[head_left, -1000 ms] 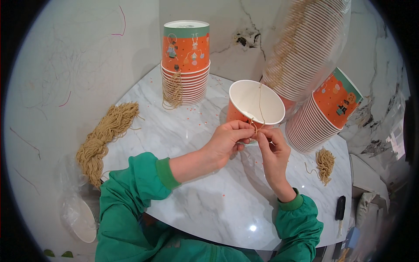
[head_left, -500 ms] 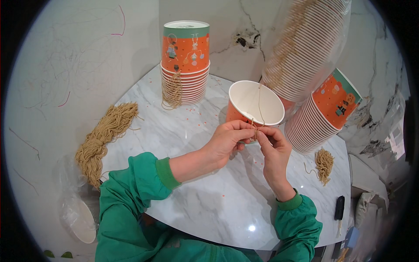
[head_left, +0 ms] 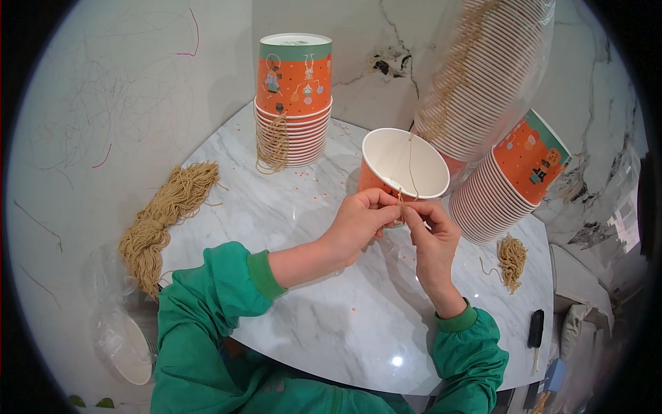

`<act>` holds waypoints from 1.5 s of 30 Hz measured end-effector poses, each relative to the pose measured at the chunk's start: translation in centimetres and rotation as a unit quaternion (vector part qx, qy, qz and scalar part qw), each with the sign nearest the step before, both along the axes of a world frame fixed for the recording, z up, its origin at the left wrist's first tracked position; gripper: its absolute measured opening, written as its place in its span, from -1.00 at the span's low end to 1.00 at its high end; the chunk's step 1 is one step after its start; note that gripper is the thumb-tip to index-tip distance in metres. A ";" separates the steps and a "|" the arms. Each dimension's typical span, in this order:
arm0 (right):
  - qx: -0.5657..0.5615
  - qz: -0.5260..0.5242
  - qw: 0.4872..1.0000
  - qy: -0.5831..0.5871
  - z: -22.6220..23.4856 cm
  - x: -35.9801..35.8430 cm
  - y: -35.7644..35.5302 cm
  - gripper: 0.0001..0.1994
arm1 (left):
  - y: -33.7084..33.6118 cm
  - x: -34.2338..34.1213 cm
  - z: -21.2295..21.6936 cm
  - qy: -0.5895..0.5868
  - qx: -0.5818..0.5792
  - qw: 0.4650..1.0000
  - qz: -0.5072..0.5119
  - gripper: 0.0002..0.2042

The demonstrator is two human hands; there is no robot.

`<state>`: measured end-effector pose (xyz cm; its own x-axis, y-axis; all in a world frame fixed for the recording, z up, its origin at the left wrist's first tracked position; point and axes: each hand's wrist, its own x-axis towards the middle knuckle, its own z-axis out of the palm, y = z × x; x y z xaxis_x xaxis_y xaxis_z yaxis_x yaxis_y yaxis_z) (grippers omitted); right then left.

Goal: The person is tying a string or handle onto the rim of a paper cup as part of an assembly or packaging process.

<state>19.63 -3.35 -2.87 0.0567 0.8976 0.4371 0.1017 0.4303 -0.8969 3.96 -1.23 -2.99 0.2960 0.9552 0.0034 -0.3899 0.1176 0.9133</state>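
Note:
An orange paper cup [head_left: 403, 165] with a white inside stands on the marble table [head_left: 324, 303] in front of me. A thin tan string [head_left: 411, 162] runs across its mouth and down over the near rim. My left hand [head_left: 360, 222] and my right hand [head_left: 431, 231] meet at that near rim, both pinching the string's end between thumb and fingers. Both arms wear green sleeves.
A stack of orange cups [head_left: 293, 96] with string loops stands at the back. Two slanted cup stacks [head_left: 514, 183] lean at the right, one in clear plastic [head_left: 483, 76]. A tan string bundle [head_left: 162, 221] lies at the left, a small tangle [head_left: 512, 259] at the right, a dark handle-like object [head_left: 536, 329] near the table edge.

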 end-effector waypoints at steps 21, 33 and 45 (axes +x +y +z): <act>0.069 -0.010 0.993 -0.093 -1.3 -0.5 0.3 -0.92 | 0.7 -0.8 0.5 -0.050 -0.056 0.997 -0.026 -0.91; 0.219 -0.062 0.945 -0.233 -0.4 -1.2 -0.5 -0.94 | 0.9 -1.1 0.7 -0.023 -0.028 0.999 -0.032 -0.87; 0.312 -0.083 0.889 -0.326 -0.8 -1.2 -0.5 -0.82 | 0.9 -1.3 1.5 0.001 -0.044 0.998 -0.036 -0.87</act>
<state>18.42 -3.85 -3.64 -0.2826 0.4729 0.8346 0.6204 0.7536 -0.2170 2.69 -0.37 -1.44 0.3646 0.9278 -0.0792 -0.3760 0.2246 0.8990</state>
